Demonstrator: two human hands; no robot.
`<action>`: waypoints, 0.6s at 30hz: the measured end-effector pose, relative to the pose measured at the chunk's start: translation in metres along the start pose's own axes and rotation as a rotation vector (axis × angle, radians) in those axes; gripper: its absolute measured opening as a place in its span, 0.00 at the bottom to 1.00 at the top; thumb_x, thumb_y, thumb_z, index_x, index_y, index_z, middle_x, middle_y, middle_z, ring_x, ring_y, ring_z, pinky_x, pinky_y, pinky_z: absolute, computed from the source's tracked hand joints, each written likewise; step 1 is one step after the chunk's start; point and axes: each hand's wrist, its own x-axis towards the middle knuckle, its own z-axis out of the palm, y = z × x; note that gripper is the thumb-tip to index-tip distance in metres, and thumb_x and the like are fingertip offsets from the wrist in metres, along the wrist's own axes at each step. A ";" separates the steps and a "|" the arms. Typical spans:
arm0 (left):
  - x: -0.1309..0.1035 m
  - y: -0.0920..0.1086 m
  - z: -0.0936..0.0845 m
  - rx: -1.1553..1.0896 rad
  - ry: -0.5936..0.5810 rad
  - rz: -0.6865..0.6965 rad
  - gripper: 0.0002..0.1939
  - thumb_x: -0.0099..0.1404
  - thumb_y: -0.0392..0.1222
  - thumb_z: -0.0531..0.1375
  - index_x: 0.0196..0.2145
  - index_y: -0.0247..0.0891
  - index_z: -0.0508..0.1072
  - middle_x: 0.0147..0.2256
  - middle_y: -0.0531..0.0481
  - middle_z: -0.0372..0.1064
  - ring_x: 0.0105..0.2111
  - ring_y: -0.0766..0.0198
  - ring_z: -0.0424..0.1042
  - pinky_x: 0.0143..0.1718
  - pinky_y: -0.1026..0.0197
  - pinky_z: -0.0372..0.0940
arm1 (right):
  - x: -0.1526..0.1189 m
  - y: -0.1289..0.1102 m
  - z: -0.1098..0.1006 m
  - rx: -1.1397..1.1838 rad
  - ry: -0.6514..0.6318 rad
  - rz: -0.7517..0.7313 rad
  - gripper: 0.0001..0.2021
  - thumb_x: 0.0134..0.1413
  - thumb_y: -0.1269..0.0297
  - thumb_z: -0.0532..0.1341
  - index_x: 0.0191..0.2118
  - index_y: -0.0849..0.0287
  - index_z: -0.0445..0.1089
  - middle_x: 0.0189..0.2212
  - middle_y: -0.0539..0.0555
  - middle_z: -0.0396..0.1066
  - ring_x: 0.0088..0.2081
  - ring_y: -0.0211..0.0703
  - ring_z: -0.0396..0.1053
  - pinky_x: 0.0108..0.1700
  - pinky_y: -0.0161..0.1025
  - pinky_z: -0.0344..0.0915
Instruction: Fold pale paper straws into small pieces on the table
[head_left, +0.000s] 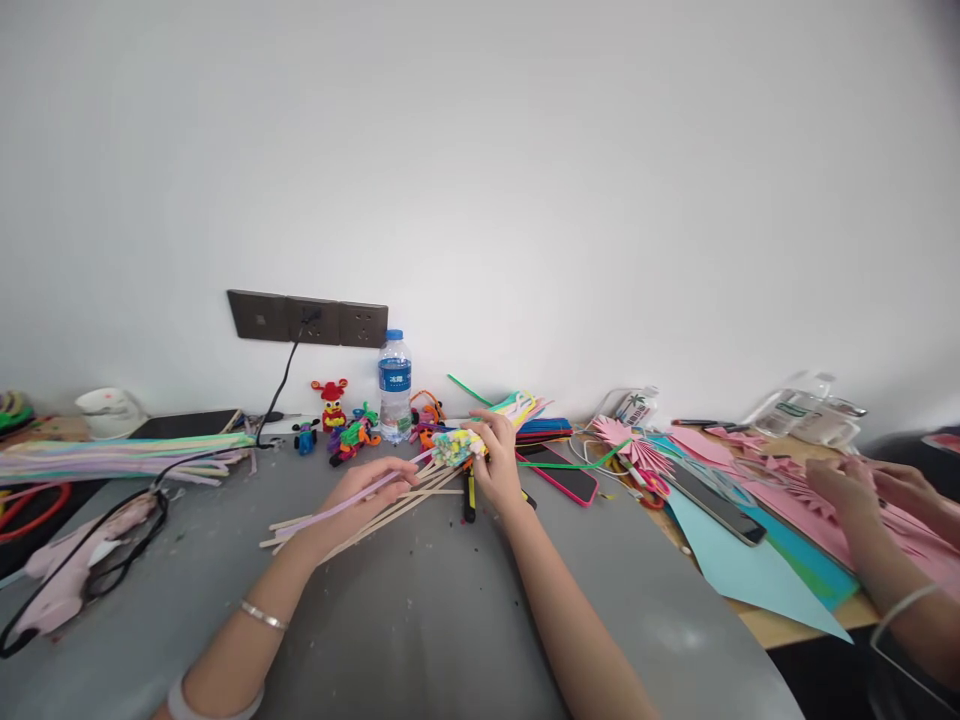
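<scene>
Notably, a bottle (395,388) near the wall carries a blue label with white characters, 冰露. Over the middle of the tabletop (420,620), the right hand (495,458) closes around a multicoloured fuzzy bundle (454,447); the left hand (352,510), loosely curled, holds 1 lilac strip (316,517) beside pale stems (431,478). A yellow-and-black handle (469,497) shows below the bundle, partly hidden.

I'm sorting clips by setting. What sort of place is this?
Probably a craft workspace: a bundle of pastel pipe cleaners, what looks like a pink glue gun and a pleated pink paper fan suggest it.
</scene>
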 end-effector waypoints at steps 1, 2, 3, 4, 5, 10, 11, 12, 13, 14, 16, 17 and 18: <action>0.001 0.000 0.000 0.010 0.023 -0.015 0.19 0.65 0.55 0.53 0.46 0.41 0.73 0.45 0.44 0.74 0.45 0.54 0.72 0.47 0.56 0.66 | 0.000 0.000 -0.001 0.004 -0.010 -0.001 0.20 0.46 0.74 0.51 0.46 0.54 0.67 0.50 0.58 0.63 0.51 0.55 0.60 0.53 0.55 0.55; 0.001 -0.001 0.000 0.014 0.052 -0.023 0.20 0.66 0.55 0.52 0.45 0.41 0.74 0.46 0.44 0.74 0.46 0.54 0.72 0.47 0.56 0.66 | 0.000 0.000 -0.002 0.008 -0.021 0.000 0.20 0.47 0.74 0.50 0.46 0.53 0.67 0.51 0.58 0.63 0.52 0.55 0.60 0.54 0.56 0.55; 0.002 -0.003 -0.001 0.014 0.075 -0.022 0.21 0.66 0.56 0.52 0.45 0.40 0.74 0.46 0.44 0.74 0.46 0.53 0.72 0.47 0.56 0.66 | 0.001 -0.001 -0.003 0.011 -0.027 0.001 0.20 0.47 0.74 0.50 0.46 0.53 0.67 0.51 0.58 0.63 0.52 0.56 0.60 0.54 0.56 0.56; 0.004 -0.005 -0.002 0.011 0.095 -0.010 0.21 0.66 0.56 0.51 0.45 0.40 0.75 0.46 0.43 0.74 0.46 0.53 0.71 0.47 0.56 0.67 | 0.001 -0.001 -0.004 0.014 -0.033 0.005 0.20 0.47 0.74 0.50 0.46 0.53 0.67 0.50 0.58 0.63 0.51 0.56 0.60 0.53 0.56 0.56; 0.005 -0.007 -0.004 0.006 0.110 0.009 0.21 0.66 0.55 0.51 0.45 0.40 0.75 0.46 0.43 0.75 0.46 0.53 0.72 0.47 0.56 0.67 | 0.002 -0.002 -0.005 0.016 -0.038 0.009 0.20 0.47 0.74 0.50 0.46 0.53 0.67 0.50 0.58 0.63 0.51 0.56 0.60 0.53 0.56 0.56; 0.006 -0.013 -0.008 -0.107 0.190 0.077 0.17 0.66 0.51 0.55 0.42 0.39 0.76 0.43 0.44 0.76 0.43 0.54 0.73 0.43 0.56 0.69 | 0.004 -0.003 -0.008 0.024 -0.062 0.014 0.22 0.46 0.75 0.50 0.47 0.53 0.67 0.50 0.58 0.63 0.52 0.55 0.60 0.54 0.56 0.56; 0.006 -0.013 -0.009 -0.151 0.226 0.086 0.16 0.65 0.51 0.56 0.42 0.38 0.77 0.42 0.43 0.77 0.41 0.55 0.74 0.42 0.56 0.69 | 0.004 -0.003 -0.009 0.026 -0.067 0.014 0.22 0.46 0.75 0.50 0.47 0.53 0.67 0.51 0.58 0.63 0.52 0.55 0.60 0.54 0.56 0.56; 0.006 -0.012 -0.010 -0.198 0.270 0.095 0.15 0.64 0.50 0.58 0.41 0.38 0.77 0.40 0.43 0.77 0.40 0.55 0.74 0.41 0.56 0.69 | 0.003 -0.002 -0.010 0.028 -0.069 0.015 0.21 0.47 0.74 0.50 0.47 0.53 0.67 0.51 0.58 0.63 0.52 0.55 0.60 0.54 0.56 0.56; 0.006 -0.012 -0.011 -0.250 0.322 0.104 0.14 0.63 0.49 0.60 0.39 0.37 0.78 0.39 0.43 0.78 0.39 0.55 0.74 0.40 0.56 0.70 | 0.003 -0.002 -0.010 0.030 -0.065 0.016 0.21 0.48 0.74 0.50 0.47 0.53 0.67 0.51 0.58 0.63 0.52 0.55 0.60 0.54 0.56 0.55; 0.006 -0.012 -0.012 -0.303 0.376 0.113 0.14 0.61 0.48 0.61 0.38 0.37 0.78 0.37 0.42 0.78 0.37 0.55 0.74 0.38 0.56 0.70 | 0.003 -0.001 -0.011 0.033 -0.055 0.017 0.20 0.49 0.73 0.50 0.47 0.53 0.67 0.51 0.58 0.64 0.52 0.55 0.60 0.54 0.56 0.55; 0.006 -0.012 -0.018 -0.422 0.469 0.130 0.12 0.59 0.47 0.64 0.35 0.36 0.79 0.35 0.43 0.78 0.35 0.57 0.74 0.36 0.58 0.69 | 0.002 0.000 -0.011 0.038 -0.019 0.024 0.18 0.52 0.71 0.49 0.47 0.53 0.67 0.50 0.58 0.64 0.51 0.55 0.61 0.54 0.56 0.56; 0.006 -0.012 -0.022 -0.496 0.518 0.140 0.11 0.58 0.46 0.65 0.34 0.36 0.79 0.35 0.43 0.77 0.34 0.58 0.74 0.34 0.59 0.69 | 0.002 0.001 -0.011 0.043 0.005 0.027 0.17 0.53 0.70 0.49 0.47 0.53 0.67 0.50 0.58 0.64 0.51 0.55 0.61 0.54 0.57 0.56; 0.006 -0.013 -0.028 -0.575 0.576 0.153 0.10 0.57 0.45 0.66 0.34 0.37 0.79 0.34 0.44 0.77 0.33 0.60 0.73 0.33 0.60 0.68 | 0.002 0.001 -0.011 0.048 0.029 0.031 0.17 0.54 0.69 0.49 0.46 0.53 0.67 0.49 0.58 0.65 0.51 0.55 0.61 0.54 0.57 0.56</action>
